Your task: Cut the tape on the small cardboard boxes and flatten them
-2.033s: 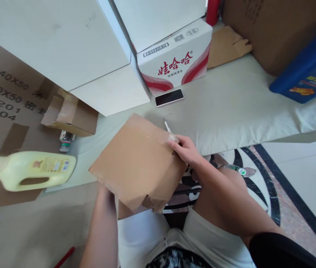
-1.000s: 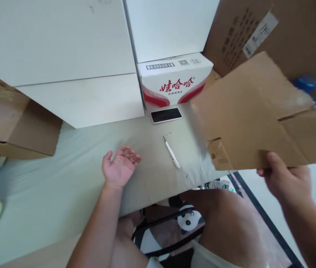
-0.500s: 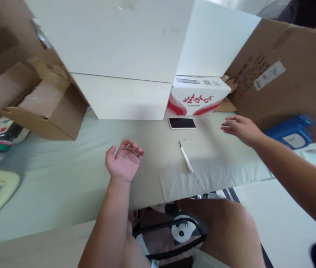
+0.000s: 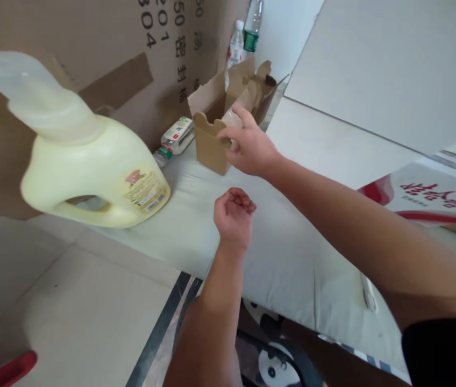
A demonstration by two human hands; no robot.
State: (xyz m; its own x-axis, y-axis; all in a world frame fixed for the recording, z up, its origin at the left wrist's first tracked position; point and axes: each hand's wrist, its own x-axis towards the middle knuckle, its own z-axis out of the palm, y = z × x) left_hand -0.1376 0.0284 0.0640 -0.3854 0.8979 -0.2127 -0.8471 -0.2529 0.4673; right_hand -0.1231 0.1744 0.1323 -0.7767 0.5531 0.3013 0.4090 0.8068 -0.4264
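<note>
My right hand (image 4: 250, 142) is at the near end of a small open cardboard box (image 4: 211, 145). Its thumb and fingers are apart; I cannot tell if they touch the box. A pale, shiny patch (image 4: 232, 117) shows beside the fingertips, too unclear to name. Nearer to me, my left hand (image 4: 234, 217) hovers over the green cloth (image 4: 280, 258), palm up, fingers loosely curled, with nothing in it. A slim white tool (image 4: 369, 294) lies on the cloth, partly hidden by my right forearm.
A large pale yellow jug (image 4: 91, 161) stands at the left. A small labelled bottle (image 4: 175, 137) lies beside the box, with upright plastic bottles (image 4: 251, 35) behind. White panels (image 4: 393, 59) and a red-and-white carton (image 4: 425, 196) are to the right.
The view has swung left. My right hand has crossed from the right side to the cardboard box. My left hand stays palm up, its fingers more curled. The phone is out of view.
</note>
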